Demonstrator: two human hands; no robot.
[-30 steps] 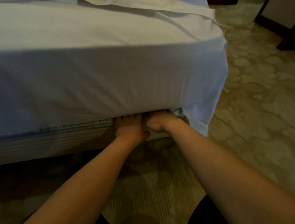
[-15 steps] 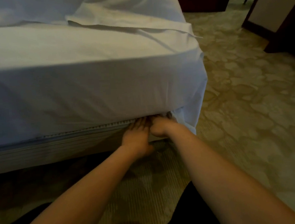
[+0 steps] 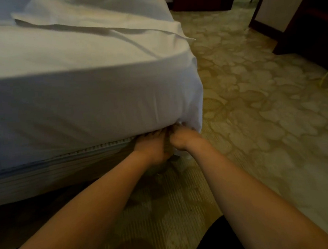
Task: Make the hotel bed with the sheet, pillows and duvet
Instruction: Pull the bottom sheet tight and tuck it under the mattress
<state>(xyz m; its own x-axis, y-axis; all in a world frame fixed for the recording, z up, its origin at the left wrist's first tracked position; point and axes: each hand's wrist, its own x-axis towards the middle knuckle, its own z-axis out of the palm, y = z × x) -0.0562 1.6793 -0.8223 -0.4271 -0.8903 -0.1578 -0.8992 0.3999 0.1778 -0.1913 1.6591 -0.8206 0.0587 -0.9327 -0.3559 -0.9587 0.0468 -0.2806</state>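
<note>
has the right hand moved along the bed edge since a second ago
Yes. The right hand has shifted right along the bed's lower edge, ending closer to the mattress corner.

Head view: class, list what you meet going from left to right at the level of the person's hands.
Ribbed mattress edge → left hand → right hand → patterned carpet.

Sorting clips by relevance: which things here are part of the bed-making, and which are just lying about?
In the job: sheet; mattress edge; left hand; right hand, both at the bed corner.
Lying about: patterned carpet; dark furniture; pale cord on floor.
</note>
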